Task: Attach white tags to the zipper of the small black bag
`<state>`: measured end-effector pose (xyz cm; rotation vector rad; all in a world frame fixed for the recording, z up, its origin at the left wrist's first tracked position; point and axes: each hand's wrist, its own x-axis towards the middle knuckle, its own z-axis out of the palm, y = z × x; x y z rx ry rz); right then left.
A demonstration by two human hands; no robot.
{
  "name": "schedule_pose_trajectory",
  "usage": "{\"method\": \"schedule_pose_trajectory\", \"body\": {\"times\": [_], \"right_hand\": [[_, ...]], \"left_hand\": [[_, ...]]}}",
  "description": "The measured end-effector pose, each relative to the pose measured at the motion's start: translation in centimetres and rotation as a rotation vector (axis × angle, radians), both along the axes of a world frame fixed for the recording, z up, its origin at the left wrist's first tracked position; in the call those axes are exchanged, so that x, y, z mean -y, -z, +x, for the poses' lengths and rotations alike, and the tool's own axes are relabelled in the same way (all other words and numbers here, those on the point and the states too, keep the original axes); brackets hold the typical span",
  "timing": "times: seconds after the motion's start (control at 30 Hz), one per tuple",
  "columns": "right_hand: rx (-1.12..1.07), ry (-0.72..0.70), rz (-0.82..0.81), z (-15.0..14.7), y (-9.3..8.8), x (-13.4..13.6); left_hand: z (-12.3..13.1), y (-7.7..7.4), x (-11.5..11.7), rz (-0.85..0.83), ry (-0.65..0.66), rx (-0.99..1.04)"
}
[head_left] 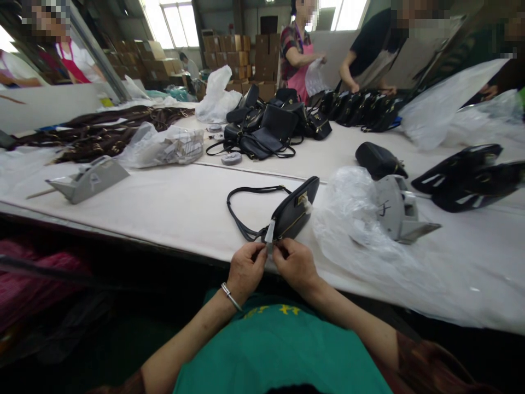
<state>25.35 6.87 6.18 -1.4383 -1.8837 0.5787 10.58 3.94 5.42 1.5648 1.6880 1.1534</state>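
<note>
A small black handbag [293, 213] stands tilted on the table in front of me, with a gold zipper and a gold plate on its side. Its black strap [241, 216] loops out to the left. At the bag's near end hangs a white strip of wrapping [269, 232]. My left hand [247, 266], with a bracelet at the wrist, pinches the strip's lower end between thumb and finger. From the other side, my right hand [296, 264] pinches at the same spot, close to the bag's bottom corner. The fingertips partly hide what lies between them.
Clear plastic bags [348, 213] and a grey tape dispenser [396, 210] lie to the right; another dispenser [92, 180] stands left. Black handbags [270, 131] are piled farther back, brown straps [110, 126] at the left. Co-workers [301, 54] stand across the table.
</note>
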Motion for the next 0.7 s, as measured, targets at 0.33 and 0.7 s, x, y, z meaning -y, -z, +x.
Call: {"method": "schedule_pose_trajectory", "body": {"times": [0.33,0.7], "right_hand": [[0.006,-0.017,-0.030,0.3,-0.4,0.3],[-0.100,-0.045,-0.089,0.1,-0.3,0.4]], "left_hand": [[0.9,-1.1,-0.1,-0.042,0.005,0.163],[1.9,-0.1,-0.8,-0.390,-0.128,0.960]]}}
